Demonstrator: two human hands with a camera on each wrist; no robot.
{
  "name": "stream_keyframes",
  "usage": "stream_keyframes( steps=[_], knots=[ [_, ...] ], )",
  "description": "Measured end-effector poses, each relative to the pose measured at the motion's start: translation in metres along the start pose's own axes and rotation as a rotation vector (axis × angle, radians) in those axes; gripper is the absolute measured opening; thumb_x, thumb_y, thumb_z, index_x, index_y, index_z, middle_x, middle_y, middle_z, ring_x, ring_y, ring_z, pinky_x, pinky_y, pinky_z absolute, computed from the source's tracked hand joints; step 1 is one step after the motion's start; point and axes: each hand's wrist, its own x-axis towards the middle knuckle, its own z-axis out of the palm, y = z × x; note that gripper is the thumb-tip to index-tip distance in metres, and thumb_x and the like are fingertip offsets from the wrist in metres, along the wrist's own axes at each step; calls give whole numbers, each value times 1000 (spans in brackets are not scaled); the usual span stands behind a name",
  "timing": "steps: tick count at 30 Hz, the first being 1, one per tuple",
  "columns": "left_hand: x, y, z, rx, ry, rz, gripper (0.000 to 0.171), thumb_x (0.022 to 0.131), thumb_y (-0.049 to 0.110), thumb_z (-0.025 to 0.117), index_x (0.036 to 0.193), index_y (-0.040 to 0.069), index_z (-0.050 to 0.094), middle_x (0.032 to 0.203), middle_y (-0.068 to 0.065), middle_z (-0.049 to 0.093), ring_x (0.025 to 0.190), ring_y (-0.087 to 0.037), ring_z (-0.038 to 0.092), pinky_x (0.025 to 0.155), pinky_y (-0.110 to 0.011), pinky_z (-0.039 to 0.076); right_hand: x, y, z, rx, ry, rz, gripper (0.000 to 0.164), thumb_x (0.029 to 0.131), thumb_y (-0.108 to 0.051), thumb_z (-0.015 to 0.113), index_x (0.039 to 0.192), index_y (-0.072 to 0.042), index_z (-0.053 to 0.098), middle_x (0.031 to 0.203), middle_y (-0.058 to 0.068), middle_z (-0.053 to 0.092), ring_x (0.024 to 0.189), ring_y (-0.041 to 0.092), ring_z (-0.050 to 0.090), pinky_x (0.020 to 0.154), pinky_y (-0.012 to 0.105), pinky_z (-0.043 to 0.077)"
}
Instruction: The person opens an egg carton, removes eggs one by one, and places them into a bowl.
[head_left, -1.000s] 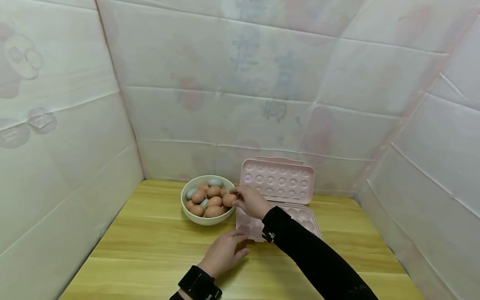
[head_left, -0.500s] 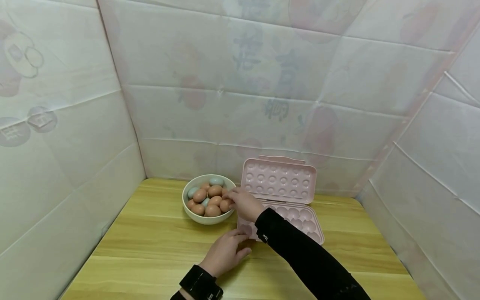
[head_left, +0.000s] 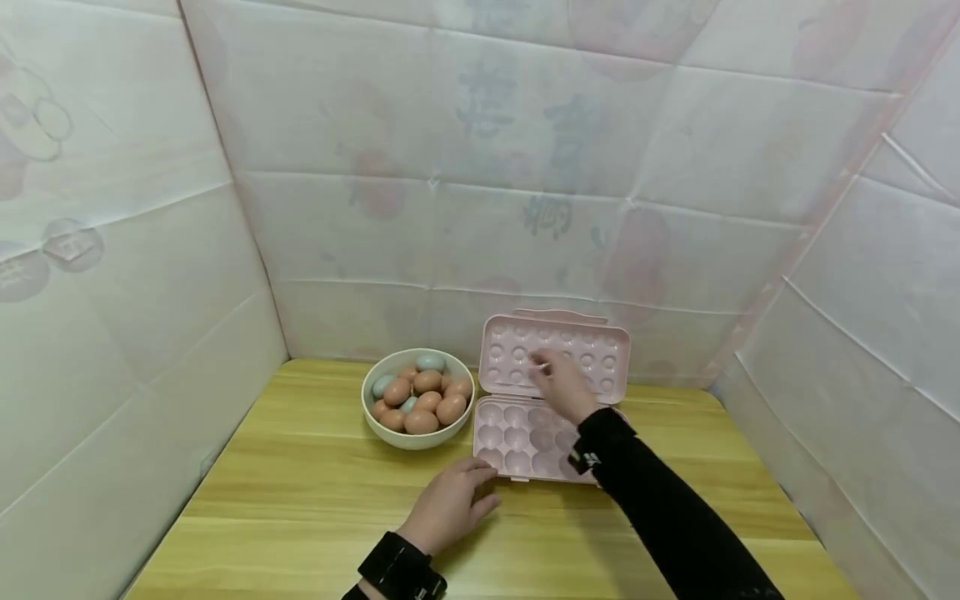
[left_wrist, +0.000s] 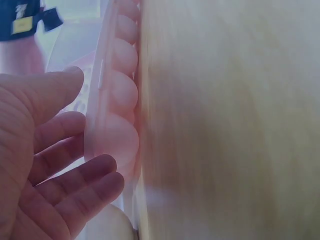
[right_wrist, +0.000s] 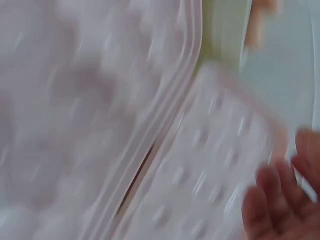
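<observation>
A cream bowl [head_left: 378, 427] holds several brown eggs [head_left: 422, 422] and a few pale blue-green eggs [head_left: 431, 362]. To its right lies a pink egg carton [head_left: 517, 478], its lid [head_left: 495, 363] standing up at the back. The visible cups hold no eggs; my right forearm hides some of them. My right hand [head_left: 564, 385] hovers over the carton in front of the lid, nothing seen between its fingers [right_wrist: 272, 190]. My left hand [head_left: 450, 504] rests by the carton's front left corner, its fingers [left_wrist: 75, 175] loosely bent against the carton's edge.
A wooden table [head_left: 300, 500] lies under everything. Pale printed sheeting forms a back wall [head_left: 375, 233], a left wall [head_left: 150, 333] and a right wall [head_left: 862, 375] around it. The bowl stands close beside the carton.
My right hand has put a brown egg down among the others in the bowl, let go, and moved right to above the carton. My left hand has stayed at the carton's corner.
</observation>
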Motion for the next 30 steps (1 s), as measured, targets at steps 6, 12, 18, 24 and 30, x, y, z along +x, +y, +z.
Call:
stream_keyframes(
  steps=[6,12,18,24,30],
  knots=[
    [-1,1,0,-17,-2,-21,38,97,29,81,128,7,77,129,-4,73,119,-22,71,101,-40,60,-4,76,-59,226,254,429,65,107,-17,51,160,13,27,159,42,37,147,55,42,125,61,36],
    [0,1,1,-23,-14,-30,39,97,29,80,130,8,76,130,-4,72,119,-21,71,101,-40,61,-25,117,-72,322,37,591,69,114,-26,36,164,14,13,166,41,27,151,53,38,125,60,38],
    [0,1,0,-23,-2,-25,40,98,29,79,131,7,75,130,-4,72,118,-20,71,100,-39,61,-30,130,-64,415,32,606,61,116,-25,33,165,9,22,166,35,35,145,48,49,117,48,50],
    [-1,4,-2,-18,4,-30,40,98,29,79,131,6,75,131,-4,71,119,-21,71,101,-40,60,-28,144,-61,411,23,612,63,115,-28,34,168,3,20,165,34,37,139,46,54,99,33,56],
    [-2,3,-2,-17,-14,-28,43,97,30,80,132,5,74,132,-4,71,122,-21,70,104,-39,59,-30,149,-57,216,27,549,58,114,-25,38,163,5,35,150,37,53,124,47,64,92,32,56]
  ],
)
